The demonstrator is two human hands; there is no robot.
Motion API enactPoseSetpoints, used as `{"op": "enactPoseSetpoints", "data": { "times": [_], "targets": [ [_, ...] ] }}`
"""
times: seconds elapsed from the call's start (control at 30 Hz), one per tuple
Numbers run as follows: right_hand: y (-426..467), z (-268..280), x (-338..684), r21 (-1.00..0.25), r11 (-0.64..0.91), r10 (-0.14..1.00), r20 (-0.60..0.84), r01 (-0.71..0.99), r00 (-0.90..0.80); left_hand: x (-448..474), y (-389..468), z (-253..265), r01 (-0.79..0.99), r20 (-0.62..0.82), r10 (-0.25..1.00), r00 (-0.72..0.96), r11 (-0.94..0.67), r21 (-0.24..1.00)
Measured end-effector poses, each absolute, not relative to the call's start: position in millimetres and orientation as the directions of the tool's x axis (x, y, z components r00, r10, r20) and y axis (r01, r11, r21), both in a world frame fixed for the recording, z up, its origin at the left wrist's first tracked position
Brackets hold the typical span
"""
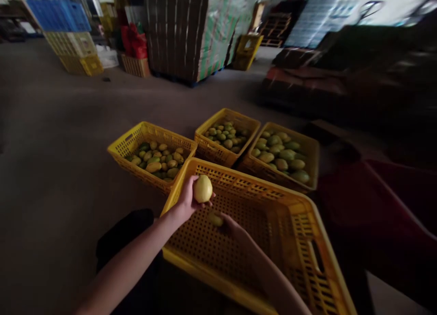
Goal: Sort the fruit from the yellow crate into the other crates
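A pale yellow mango [203,189] rests in my left hand [190,197], with the fingers curled under and around it. It is held above the near yellow crate [246,176]. Lower down, inside that crate, my right hand [232,226] grips a second, greenish-yellow mango [215,219] at its fingertips. This one is dim and slightly blurred, and part of it is hidden by the fingers. The crate's perforated floor shows beneath both hands.
Beyond the near crate stand three yellow crates holding mangoes: a left crate [128,139], a middle crate [205,146] and a right crate [316,165]. Farther back are a wrapped pallet load [177,33] and stacked crates [73,42]. A dark red container [385,201] stands at right.
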State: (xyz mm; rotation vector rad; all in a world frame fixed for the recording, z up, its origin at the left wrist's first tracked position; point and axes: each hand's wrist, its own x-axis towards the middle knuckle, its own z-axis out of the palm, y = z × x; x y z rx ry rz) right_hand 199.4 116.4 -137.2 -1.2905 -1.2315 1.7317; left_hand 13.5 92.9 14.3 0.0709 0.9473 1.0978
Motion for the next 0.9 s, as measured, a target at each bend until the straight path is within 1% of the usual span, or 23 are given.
{"op": "enactPoseSetpoints", "data": {
  "times": [0.07,0.1,0.17,0.23,0.27,0.33,0.4,0.47,0.5,0.57,0.63,0.7,0.77,0.83,0.9],
  "targets": [
    [126,-104,202,-0.905,-0.425,0.839,-0.405,0.027,-0.364,18,89,13,-0.642,-0.526,0.835,0.164,0.495,0.585],
    [131,-84,204,-0.901,-0.434,0.837,-0.404,0.000,-0.369,20,85,14,-0.626,-0.486,0.852,0.196,0.490,0.607],
    [136,-43,212,-0.909,-0.408,0.869,-0.358,-0.087,-0.342,22,77,16,-0.639,-0.424,0.861,0.280,0.497,0.587],
    [125,-5,226,-0.913,-0.329,0.924,-0.260,-0.241,-0.279,23,68,21,-0.693,-0.376,0.865,0.332,0.494,0.525],
    [113,9,234,-0.908,-0.265,0.952,-0.195,-0.323,-0.235,24,63,23,-0.720,-0.356,0.872,0.337,0.482,0.499],
    [83,25,249,-0.899,-0.147,0.985,-0.098,-0.413,-0.139,26,57,26,-0.759,-0.342,0.889,0.304,0.443,0.477],
    [52,29,260,-0.926,-0.077,0.997,-0.069,-0.370,-0.033,29,53,26,-0.760,-0.355,0.899,0.256,0.414,0.501],
    [31,26,264,-0.970,-0.039,0.995,-0.060,-0.241,0.078,34,50,23,-0.740,-0.342,0.924,0.172,0.350,0.574],
    [25,24,263,-0.987,-0.012,0.992,-0.031,-0.162,0.120,37,48,21,-0.722,-0.312,0.943,0.120,0.298,0.625],
    [20,21,260,-0.997,0.077,0.988,0.074,-0.019,0.137,41,45,19,-0.670,-0.192,0.981,0.016,0.153,0.726],
    [21,19,254,-0.980,0.184,0.977,0.190,0.075,0.092,45,40,19,-0.597,-0.054,0.998,-0.033,0.024,0.802],
    [23,19,250,-0.953,0.276,0.957,0.284,0.123,0.055,49,34,20,-0.513,0.044,0.999,-0.014,-0.045,0.857],
    [25,19,247,-0.924,0.351,0.931,0.361,0.154,0.046,51,30,23,-0.448,0.089,0.996,0.029,-0.067,0.891],
    [27,19,244,-0.899,0.403,0.907,0.417,0.173,0.051,54,26,26,-0.432,0.089,0.994,0.056,-0.056,0.900],
    [28,20,241,-0.906,0.400,0.911,0.409,0.141,0.045,55,25,27,-0.456,0.059,0.995,0.075,-0.018,0.890]
  ]
}}
